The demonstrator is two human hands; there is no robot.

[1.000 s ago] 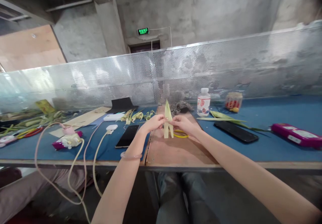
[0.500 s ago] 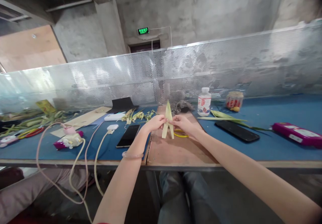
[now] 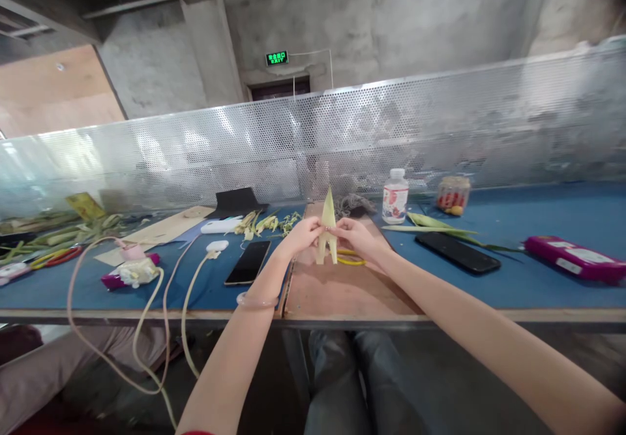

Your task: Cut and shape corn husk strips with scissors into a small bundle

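Observation:
A pale green corn husk piece stands upright above the brown board, its pointed tip up and its lower end split into two legs. My left hand pinches it at the middle from the left. From the other side my right hand pinches it at the same height, the fingertips of both hands almost meeting. Just behind my right hand, a yellow loop, perhaps scissor handles, lies on the board. Grey tangled thread sits farther back.
Left are a phone, a charger with cables, dried husk scraps and red-yellow scissors. Right are a bottle, a jar, green husks, a black phone and a purple packet. A perforated metal screen borders the back.
The husk piece has shifted slightly upward, and its legs look closer together. Both hands keep their pinch on it; the fingers have moved a little. The view has shifted slightly.

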